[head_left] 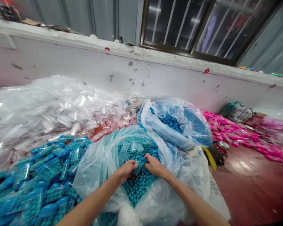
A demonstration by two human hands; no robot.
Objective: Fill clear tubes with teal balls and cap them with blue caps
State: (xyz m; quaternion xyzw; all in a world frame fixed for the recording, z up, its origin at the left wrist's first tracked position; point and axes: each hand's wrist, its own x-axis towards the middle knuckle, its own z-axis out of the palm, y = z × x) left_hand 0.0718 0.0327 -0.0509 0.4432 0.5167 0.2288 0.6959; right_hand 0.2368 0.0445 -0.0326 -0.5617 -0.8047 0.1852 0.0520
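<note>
My left hand (127,170) is closed around a small transparent container (138,169) filled with teal beads, over an open bag of loose teal beads (138,191). Facing it, my right hand (154,165) pinches a small blue cap (144,159) close to the container's top. Whether cap and container touch is too small to tell. Several empty transparent containers (133,146) lie on the beads at the back of the bag. More blue caps (155,153) rest beside my right hand. The plastic bag (91,175) has its sides folded outward.
Bead-filled containers with blue caps (49,171) are heaped at left. Behind them spreads a large pile of empty transparent containers (61,106). A second bag (193,125) holds blue caps. Pink pieces (244,133) lie on the red floor (256,182) at right. A white wall (165,77) closes the back.
</note>
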